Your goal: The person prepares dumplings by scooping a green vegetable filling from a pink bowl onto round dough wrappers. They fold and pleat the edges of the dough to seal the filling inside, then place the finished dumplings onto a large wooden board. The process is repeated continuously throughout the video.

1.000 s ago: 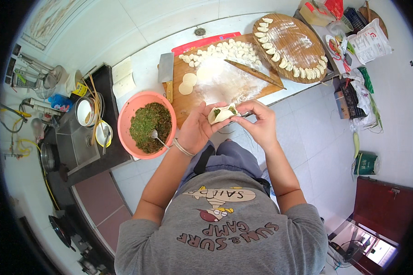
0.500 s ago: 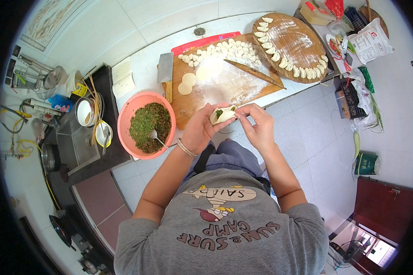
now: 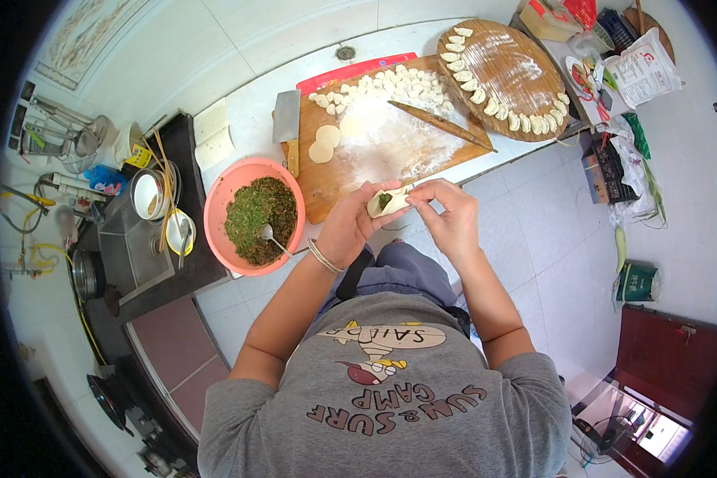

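Observation:
A partly folded dumpling (image 3: 385,204) with green filling showing rests in the fingers of my left hand (image 3: 350,219). My right hand (image 3: 448,215) pinches the wrapper's right end between thumb and forefinger. Both hands are just off the near edge of the floured wooden board (image 3: 366,163). On the board lie flat round wrappers (image 3: 322,151), a heap of small dough pieces (image 3: 406,84) and a tapered rolling pin (image 3: 442,126). Left of the board, a pink basin (image 3: 215,231) holds chopped green filling (image 3: 251,215) with a spoon (image 3: 272,237) in it.
A cleaver (image 3: 287,119) lies on the board's left edge. At the back right, a round wooden board (image 3: 514,72) carries finished dumplings (image 3: 492,107) along its rim. To the left are a sink (image 3: 139,251), bowls (image 3: 146,195) and chopsticks (image 3: 166,171). A dark crate (image 3: 613,171) stands at the right.
The dumpling has turned slightly in my fingers, and more of its green filling shows. Both hands stay in nearly the same place, still holding it.

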### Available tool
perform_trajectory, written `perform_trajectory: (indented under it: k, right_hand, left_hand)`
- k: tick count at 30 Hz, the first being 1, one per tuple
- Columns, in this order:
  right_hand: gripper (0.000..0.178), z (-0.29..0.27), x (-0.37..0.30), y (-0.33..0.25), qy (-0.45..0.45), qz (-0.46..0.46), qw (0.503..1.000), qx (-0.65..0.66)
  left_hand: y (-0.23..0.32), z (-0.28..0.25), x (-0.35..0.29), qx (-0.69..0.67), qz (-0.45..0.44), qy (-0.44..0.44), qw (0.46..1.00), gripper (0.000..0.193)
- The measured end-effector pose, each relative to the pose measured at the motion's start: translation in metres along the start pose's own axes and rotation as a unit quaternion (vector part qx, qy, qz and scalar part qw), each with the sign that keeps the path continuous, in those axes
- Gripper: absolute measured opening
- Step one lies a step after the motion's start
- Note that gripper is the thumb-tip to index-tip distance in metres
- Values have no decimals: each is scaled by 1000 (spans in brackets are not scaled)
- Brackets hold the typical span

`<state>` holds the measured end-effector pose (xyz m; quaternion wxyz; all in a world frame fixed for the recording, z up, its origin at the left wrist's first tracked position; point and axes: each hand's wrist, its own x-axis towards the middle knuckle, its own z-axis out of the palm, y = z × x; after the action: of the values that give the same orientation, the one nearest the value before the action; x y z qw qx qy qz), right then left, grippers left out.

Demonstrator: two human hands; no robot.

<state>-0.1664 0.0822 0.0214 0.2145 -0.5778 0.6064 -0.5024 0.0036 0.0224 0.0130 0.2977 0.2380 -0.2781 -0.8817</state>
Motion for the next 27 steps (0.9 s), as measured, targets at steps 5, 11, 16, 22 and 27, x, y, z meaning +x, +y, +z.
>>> perform_trajectory:
  k: [5, 11, 16, 22, 27]
  right_hand:
    - [11, -1, 7, -4, -7, 63, 998, 19]
    - [14, -5, 7, 5, -55, -2, 998, -20]
    - [16, -4, 8, 6, -19, -129, 988, -79]
    - [16, -7, 14, 1, -50, -149, 986, -56]
    - [15, -9, 13, 4, -78, -186, 975, -93]
  left_hand:
    - [2, 3, 0, 20, 5, -6, 1000, 46]
    - [2, -2, 2, 32, 0, -4, 999, 45]
    - [5, -2, 2, 20, -15, 1, 1000, 46]
    - [4, -5, 2, 17, -23, -2, 1000, 46]
    - [3, -2, 1, 24, -22, 4, 999, 45]
